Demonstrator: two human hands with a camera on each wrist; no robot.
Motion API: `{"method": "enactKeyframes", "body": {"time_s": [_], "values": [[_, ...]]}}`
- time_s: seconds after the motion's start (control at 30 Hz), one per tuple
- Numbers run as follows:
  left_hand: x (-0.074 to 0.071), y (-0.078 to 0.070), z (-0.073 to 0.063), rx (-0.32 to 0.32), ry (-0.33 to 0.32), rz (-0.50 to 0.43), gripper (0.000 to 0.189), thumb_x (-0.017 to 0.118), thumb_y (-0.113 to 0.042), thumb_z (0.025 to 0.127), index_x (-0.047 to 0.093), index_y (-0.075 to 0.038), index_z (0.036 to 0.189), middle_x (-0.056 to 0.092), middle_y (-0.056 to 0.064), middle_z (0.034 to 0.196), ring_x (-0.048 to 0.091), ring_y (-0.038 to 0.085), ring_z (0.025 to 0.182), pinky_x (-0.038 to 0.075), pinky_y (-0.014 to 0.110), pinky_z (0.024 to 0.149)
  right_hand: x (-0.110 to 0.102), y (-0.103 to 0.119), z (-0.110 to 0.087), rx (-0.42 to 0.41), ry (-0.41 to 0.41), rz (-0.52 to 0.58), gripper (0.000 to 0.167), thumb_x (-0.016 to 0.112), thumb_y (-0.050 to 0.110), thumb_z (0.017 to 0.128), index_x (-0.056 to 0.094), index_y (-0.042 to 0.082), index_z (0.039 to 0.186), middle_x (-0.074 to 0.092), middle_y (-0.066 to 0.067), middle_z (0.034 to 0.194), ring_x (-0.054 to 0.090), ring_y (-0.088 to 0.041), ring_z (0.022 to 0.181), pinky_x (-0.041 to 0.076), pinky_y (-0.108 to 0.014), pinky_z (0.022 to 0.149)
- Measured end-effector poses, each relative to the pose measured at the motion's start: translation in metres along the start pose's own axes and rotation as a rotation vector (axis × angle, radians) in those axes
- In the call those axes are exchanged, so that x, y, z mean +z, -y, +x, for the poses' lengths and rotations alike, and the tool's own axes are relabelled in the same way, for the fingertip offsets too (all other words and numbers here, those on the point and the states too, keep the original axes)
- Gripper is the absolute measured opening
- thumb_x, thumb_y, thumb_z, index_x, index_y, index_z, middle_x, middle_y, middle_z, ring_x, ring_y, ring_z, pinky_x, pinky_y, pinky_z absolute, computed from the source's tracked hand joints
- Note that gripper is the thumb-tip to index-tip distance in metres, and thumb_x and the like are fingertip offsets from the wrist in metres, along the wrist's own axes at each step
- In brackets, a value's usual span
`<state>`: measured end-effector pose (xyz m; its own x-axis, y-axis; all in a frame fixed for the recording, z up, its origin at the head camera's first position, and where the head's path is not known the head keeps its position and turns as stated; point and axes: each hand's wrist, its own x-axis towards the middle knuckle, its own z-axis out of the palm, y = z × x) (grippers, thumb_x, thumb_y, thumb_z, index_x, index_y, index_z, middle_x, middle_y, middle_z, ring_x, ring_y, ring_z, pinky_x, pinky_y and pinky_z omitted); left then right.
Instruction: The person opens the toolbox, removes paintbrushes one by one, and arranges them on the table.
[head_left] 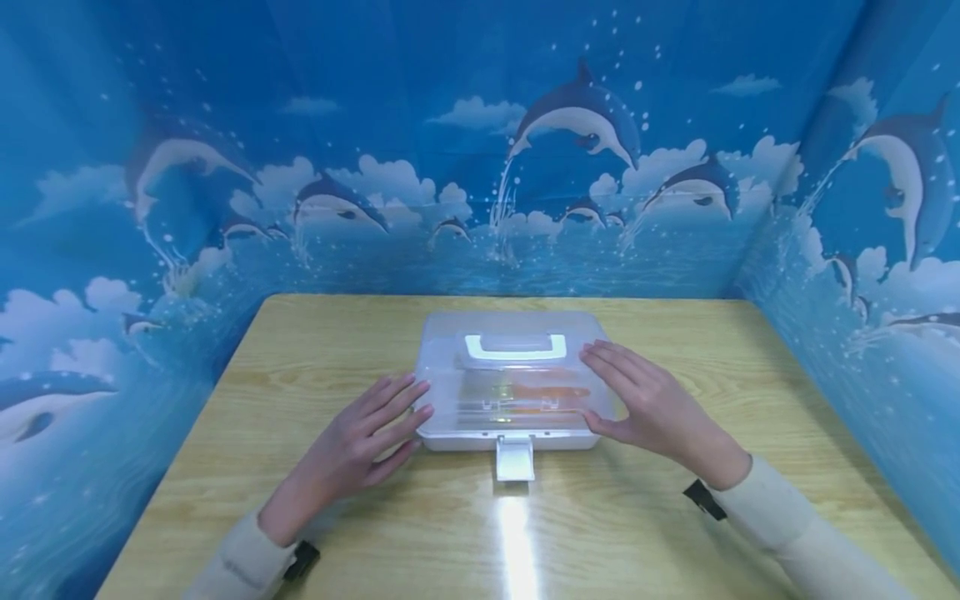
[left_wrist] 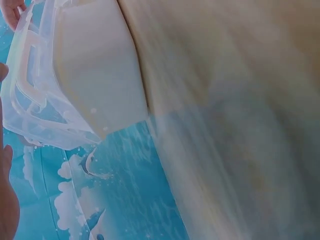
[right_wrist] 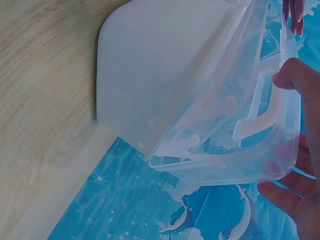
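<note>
On the table in front of me sits a translucent plastic storage box with a milky base and a white carry handle on its clear lid. Orange and yellowish slender items show through the plastic. At the front, the white latch hangs unfastened. My left hand is beside the box's left front corner, fingers spread and fairly straight. Along the lid's right side lies my right hand, its extended fingers at the upper right edge and its thumb near the front corner.
The light wooden table extends around the box. Behind it and at both sides hang blue dolphin-print curtains. A black strap shows at the right sleeve, and another black strap at the left sleeve.
</note>
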<state>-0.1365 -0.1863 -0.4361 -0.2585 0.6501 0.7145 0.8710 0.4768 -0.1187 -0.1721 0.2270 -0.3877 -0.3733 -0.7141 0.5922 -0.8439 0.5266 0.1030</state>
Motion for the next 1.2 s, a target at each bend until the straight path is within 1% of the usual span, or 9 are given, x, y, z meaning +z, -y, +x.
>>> {"method": "enactKeyframes", "body": {"time_s": [0.1, 0.2, 0.43, 0.57, 0.67, 0.77, 1.0, 1.1, 1.2], "values": [[-0.003, -0.001, -0.004, 0.014, -0.010, -0.004, 0.042, 0.049, -0.030, 0.108, 0.064, -0.001, 0.134, 0.059, 0.020, 0.144, 0.053, 0.036, 0.136, 0.032, 0.046, 0.124, -0.002, -0.001, 0.001, -0.003, 0.004, 0.003, 0.065, 0.049, 0.048, 0.101, 0.061, -0.008, 0.131, 0.067, -0.024, 0.128, 0.066, -0.040, 0.116, 0.060, -0.053, 0.090], [-0.007, 0.000, -0.011, 0.015, 0.024, 0.006, 0.044, 0.048, -0.032, 0.108, 0.064, -0.001, 0.134, 0.058, 0.020, 0.145, 0.051, 0.034, 0.138, 0.032, 0.046, 0.125, -0.003, -0.002, 0.003, -0.010, 0.002, 0.008, 0.065, 0.049, 0.048, 0.101, 0.061, -0.009, 0.131, 0.067, -0.024, 0.128, 0.065, -0.040, 0.116, 0.060, -0.053, 0.089], [-0.019, 0.001, -0.026, 0.023, 0.188, 0.065, 0.052, 0.035, -0.038, 0.110, 0.059, -0.002, 0.141, 0.055, 0.016, 0.149, 0.051, 0.033, 0.138, 0.025, 0.044, 0.127, -0.007, -0.006, 0.009, -0.050, -0.003, -0.004, 0.063, 0.048, 0.045, 0.102, 0.061, -0.010, 0.130, 0.067, -0.025, 0.125, 0.066, -0.040, 0.114, 0.061, -0.051, 0.088], [-0.024, -0.001, -0.031, 0.004, 0.291, 0.054, 0.057, 0.029, -0.042, 0.111, 0.054, -0.005, 0.146, 0.052, 0.015, 0.152, 0.049, 0.033, 0.139, 0.020, 0.042, 0.129, -0.009, -0.010, 0.012, -0.068, 0.005, -0.019, 0.062, 0.049, 0.044, 0.102, 0.061, -0.010, 0.129, 0.067, -0.025, 0.124, 0.067, -0.040, 0.112, 0.062, -0.050, 0.087], [-0.025, -0.003, -0.033, -0.003, 0.350, 0.039, 0.059, 0.028, -0.045, 0.111, 0.050, -0.006, 0.149, 0.050, 0.013, 0.154, 0.045, 0.032, 0.142, 0.015, 0.041, 0.130, -0.011, -0.012, 0.015, -0.076, 0.016, -0.038, 0.062, 0.049, 0.045, 0.103, 0.061, -0.010, 0.129, 0.067, -0.025, 0.124, 0.068, -0.039, 0.111, 0.062, -0.050, 0.086], [-0.024, -0.005, -0.035, 0.002, 0.380, 0.020, 0.060, 0.031, -0.046, 0.110, 0.047, -0.006, 0.151, 0.048, 0.013, 0.156, 0.043, 0.032, 0.144, 0.014, 0.040, 0.130, -0.013, -0.014, 0.017, -0.085, 0.028, -0.050, 0.064, 0.045, 0.047, 0.104, 0.061, -0.010, 0.129, 0.067, -0.025, 0.124, 0.068, -0.040, 0.111, 0.062, -0.050, 0.086], [-0.020, -0.006, -0.037, -0.010, 0.432, -0.035, 0.067, 0.060, -0.042, 0.098, 0.044, -0.008, 0.154, 0.043, 0.009, 0.160, 0.041, 0.030, 0.146, 0.016, 0.040, 0.130, -0.015, -0.017, 0.020, -0.109, 0.046, -0.066, 0.065, 0.041, 0.046, 0.105, 0.059, -0.011, 0.129, 0.066, -0.026, 0.125, 0.068, -0.040, 0.110, 0.063, -0.050, 0.084], [-0.021, -0.006, -0.037, -0.024, 0.461, -0.040, 0.070, 0.063, -0.041, 0.096, 0.041, -0.010, 0.156, 0.041, 0.008, 0.161, 0.040, 0.029, 0.147, 0.013, 0.039, 0.131, -0.016, -0.018, 0.022, -0.115, 0.051, -0.081, 0.065, 0.040, 0.046, 0.106, 0.058, -0.011, 0.130, 0.065, -0.028, 0.126, 0.068, -0.041, 0.110, 0.063, -0.051, 0.083], [-0.021, -0.006, -0.038, -0.031, 0.468, -0.047, 0.071, 0.063, -0.041, 0.097, 0.041, -0.010, 0.156, 0.041, 0.008, 0.161, 0.040, 0.029, 0.147, 0.011, 0.039, 0.130, -0.017, -0.019, 0.024, -0.116, 0.059, -0.101, 0.065, 0.040, 0.046, 0.106, 0.058, -0.011, 0.131, 0.065, -0.028, 0.127, 0.067, -0.042, 0.110, 0.063, -0.051, 0.083]]}}
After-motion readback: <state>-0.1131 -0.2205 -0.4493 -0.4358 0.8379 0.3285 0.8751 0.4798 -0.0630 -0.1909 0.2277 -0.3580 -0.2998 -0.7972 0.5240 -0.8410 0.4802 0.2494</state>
